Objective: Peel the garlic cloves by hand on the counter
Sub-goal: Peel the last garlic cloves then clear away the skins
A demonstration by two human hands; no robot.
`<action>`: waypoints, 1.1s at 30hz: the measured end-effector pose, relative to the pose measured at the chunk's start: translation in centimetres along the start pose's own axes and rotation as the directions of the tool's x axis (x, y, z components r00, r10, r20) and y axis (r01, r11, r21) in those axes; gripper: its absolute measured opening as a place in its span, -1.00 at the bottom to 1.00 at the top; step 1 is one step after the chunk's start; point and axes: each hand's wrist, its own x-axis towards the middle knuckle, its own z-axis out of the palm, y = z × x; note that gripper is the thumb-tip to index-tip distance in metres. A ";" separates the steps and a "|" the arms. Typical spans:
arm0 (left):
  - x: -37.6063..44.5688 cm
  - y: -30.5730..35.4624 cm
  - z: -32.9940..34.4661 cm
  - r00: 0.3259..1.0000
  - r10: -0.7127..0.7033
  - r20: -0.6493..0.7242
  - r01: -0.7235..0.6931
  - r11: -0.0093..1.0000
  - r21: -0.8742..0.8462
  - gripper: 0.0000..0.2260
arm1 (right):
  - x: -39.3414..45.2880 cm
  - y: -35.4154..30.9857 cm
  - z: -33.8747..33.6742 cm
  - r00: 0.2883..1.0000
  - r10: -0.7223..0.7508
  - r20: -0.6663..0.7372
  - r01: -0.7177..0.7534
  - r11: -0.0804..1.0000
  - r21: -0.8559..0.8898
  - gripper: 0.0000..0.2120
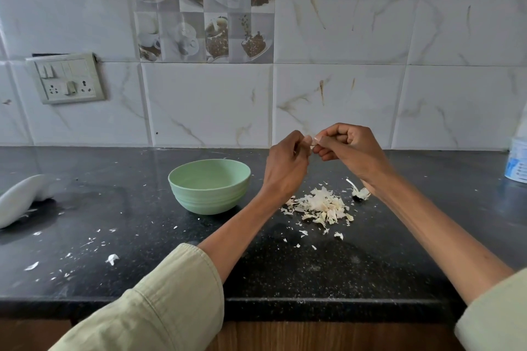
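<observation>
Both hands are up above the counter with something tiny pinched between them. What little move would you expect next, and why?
Probably the right hand pulls the skin off the garlic clove that both hands pinch, the left hand steadying it; the peel would likely drop onto the pile of skins.

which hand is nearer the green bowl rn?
Left. The left hand is raised just right of the green bowl; the right hand is further right, beyond it. Both pinch a garlic clove.

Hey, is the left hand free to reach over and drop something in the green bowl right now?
Probably yes. The green bowl sits on the counter just left of and below the left hand, with nothing between them. That hand is pinching a garlic clove together with the right hand, though.
</observation>
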 end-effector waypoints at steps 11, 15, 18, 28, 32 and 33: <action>0.1 0.4 -0.8 0.999 0.002 0.046 0.010 0.963 -0.270 -0.72 | 0.3 0.2 -0.7 0.988 0.076 0.133 -0.109 0.958 0.266 -0.77; 0.0 0.4 -0.8 0.998 0.010 0.067 0.010 0.957 -0.291 -0.72 | 0.3 0.1 -0.7 0.983 0.104 0.154 -0.147 0.939 0.310 -0.79; 0.1 0.5 -0.8 0.998 0.024 0.064 -0.006 0.961 -0.277 -0.74 | 0.3 0.2 -0.8 0.982 0.123 0.141 -0.161 0.940 0.301 -0.85; -0.2 0.6 -0.3 0.999 -0.002 0.039 0.007 0.993 -0.115 -0.69 | 0.3 0.2 -0.5 0.997 0.079 0.010 -0.080 0.979 0.185 -0.86; -0.5 0.6 0.0 0.992 0.045 0.118 -0.047 0.999 0.016 -0.64 | 0.2 0.2 -0.5 0.998 0.062 0.003 -0.062 0.988 0.139 -0.86; -0.4 0.5 -0.1 0.991 0.062 0.116 -0.066 0.997 0.028 -0.68 | 0.1 0.1 -0.5 0.998 0.058 0.008 -0.058 0.989 0.134 -0.84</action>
